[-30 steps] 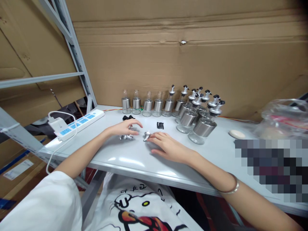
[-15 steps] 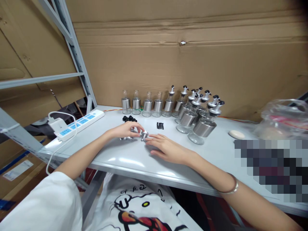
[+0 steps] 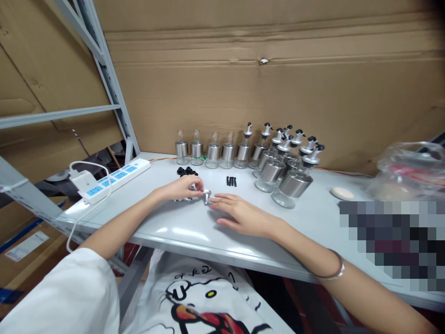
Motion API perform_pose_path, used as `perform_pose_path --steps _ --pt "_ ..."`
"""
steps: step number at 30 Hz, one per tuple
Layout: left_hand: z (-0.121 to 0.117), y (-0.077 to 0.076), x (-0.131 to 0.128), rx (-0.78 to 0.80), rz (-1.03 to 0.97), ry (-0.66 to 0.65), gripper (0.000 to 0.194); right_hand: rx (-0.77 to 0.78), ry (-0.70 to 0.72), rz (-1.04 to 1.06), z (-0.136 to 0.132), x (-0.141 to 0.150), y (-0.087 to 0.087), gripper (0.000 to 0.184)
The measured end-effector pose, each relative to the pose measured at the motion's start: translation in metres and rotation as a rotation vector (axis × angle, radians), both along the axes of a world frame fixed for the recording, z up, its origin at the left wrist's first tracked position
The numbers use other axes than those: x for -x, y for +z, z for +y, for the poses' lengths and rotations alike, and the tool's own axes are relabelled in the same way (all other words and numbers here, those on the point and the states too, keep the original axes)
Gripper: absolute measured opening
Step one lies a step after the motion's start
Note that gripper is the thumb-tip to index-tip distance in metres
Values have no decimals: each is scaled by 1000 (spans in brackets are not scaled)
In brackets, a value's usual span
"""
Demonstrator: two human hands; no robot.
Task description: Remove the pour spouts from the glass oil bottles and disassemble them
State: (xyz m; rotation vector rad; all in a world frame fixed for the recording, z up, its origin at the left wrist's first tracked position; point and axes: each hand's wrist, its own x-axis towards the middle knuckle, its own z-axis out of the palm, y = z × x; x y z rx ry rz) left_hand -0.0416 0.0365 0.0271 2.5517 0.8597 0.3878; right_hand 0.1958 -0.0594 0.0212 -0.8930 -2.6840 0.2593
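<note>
My left hand is over the table with thumb and fingers pinched together at the left side of a small silver pourer spout. More silver pourer parts lie under that hand, partly hidden by it. My right hand rests palm down with its fingers stretched out. Its fingertips are close to the right side of the spout, and no object shows in its grasp. Behind my left hand sits a cluster of black stoppers. Several small black pieces lie in a row farther right.
Glass bottles with steel sleeves line the back; several to the right carry pourers. A white power strip lies left. On the right are a pale oval object, a plastic bag and a blurred-out patch. Cardboard stands behind.
The silver spout has turned from tilted to more upright between my hands. My left fingers have drawn back slightly to the left and down. My right hand has hardly moved.
</note>
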Motion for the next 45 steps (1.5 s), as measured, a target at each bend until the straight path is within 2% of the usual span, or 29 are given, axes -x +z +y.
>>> perform_pose_path --steps 3,6,11,15,17,23,27,30,34,37,39,42,45 --pt "1 2 2 -24 -25 -19 26 1 -27 -35 -1 0 0 39" --pt "2 9 5 -66 -134 -13 22 -4 -32 -15 -1 -1 0 39" --pt "11 20 16 -124 -259 128 22 -31 -26 4 1 -2 -1 39" --pt "22 21 31 -106 -126 271 28 -53 -29 -26 2 -3 -2 38" --pt "25 18 37 -62 -41 300 30 -53 -34 -35 2 -3 -2 39" --pt "18 17 37 138 108 266 46 -41 -33 -35 2 -2 1 39" --pt "13 21 31 130 177 284 56 -48 -31 -38 1 -2 2 39" --pt "13 22 31 180 188 237 60 -52 -33 -41 1 -2 1 39" --pt "12 19 34 230 210 96 85 -65 -18 -22 2 -3 0 38" --pt "10 19 33 212 243 -4 92 -65 -16 -13 3 -3 -1 38" --pt "9 19 31 194 259 -42 82 -57 -20 -19 3 -3 -1 38" --pt "10 19 28 185 255 -82 57 -43 -20 -23 2 -3 0 38" --pt "12 18 28 176 239 -88 46 -30 -20 -19 2 -3 0 37"
